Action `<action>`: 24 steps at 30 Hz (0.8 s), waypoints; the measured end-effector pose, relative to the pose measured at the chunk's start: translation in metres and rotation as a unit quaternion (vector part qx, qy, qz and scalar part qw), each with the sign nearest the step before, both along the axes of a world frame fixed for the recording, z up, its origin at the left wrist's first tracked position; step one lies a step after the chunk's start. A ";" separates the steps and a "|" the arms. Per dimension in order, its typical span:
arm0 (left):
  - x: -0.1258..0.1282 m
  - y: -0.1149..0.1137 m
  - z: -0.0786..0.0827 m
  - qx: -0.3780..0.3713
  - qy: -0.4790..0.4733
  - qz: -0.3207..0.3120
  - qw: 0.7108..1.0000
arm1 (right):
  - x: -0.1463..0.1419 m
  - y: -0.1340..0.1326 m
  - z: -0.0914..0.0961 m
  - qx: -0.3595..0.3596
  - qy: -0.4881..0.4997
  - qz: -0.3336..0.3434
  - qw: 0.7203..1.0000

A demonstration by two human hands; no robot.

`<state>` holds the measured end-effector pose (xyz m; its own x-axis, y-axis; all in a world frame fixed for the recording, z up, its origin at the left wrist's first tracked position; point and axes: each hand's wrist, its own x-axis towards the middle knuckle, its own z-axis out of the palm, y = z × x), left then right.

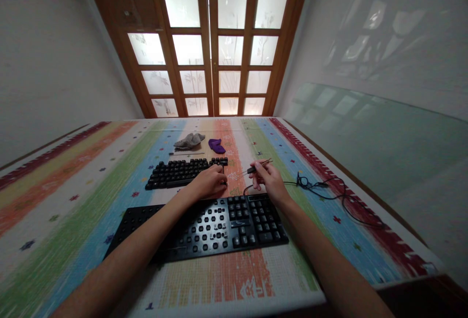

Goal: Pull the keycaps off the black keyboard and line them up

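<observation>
A black keyboard [204, 228] lies near me on the striped cloth, with many keycaps gone from its left and middle. Rows of loose black keycaps [183, 171] are laid out just beyond it. My left hand [209, 183] rests curled on the cloth between the keyboard's far edge and the keycaps, what it holds, if anything, is hidden. My right hand [266, 177] hovers above the keyboard's far right corner, pinching a thin black wire keycap puller [256, 167].
A grey cloth [189, 140], a thin stick [186, 153] and a purple object [217, 145] lie farther back. The keyboard's black cable [329, 192] loops to the right. Wooden glazed doors [215, 50] stand behind the table [73, 201].
</observation>
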<state>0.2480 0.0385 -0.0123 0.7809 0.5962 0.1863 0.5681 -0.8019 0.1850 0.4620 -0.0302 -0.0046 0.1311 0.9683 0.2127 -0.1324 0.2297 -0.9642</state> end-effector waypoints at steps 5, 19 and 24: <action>0.001 0.008 -0.003 0.014 0.003 0.005 1.000 | 0.000 0.001 0.000 -0.001 0.004 -0.002 1.000; 0.001 0.012 -0.005 0.044 -0.010 0.022 0.999 | 0.001 -0.002 0.001 -0.006 -0.015 0.006 1.000; 0.000 0.012 -0.003 0.051 -0.002 0.023 0.998 | 0.000 -0.002 0.001 -0.008 -0.011 0.012 1.000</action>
<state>0.2479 0.0505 -0.0150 0.7521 0.6096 0.2506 0.6044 -0.7895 0.1068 0.4621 -0.0321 -0.0033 0.1024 0.9744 0.2001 -0.1172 0.2116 -0.9703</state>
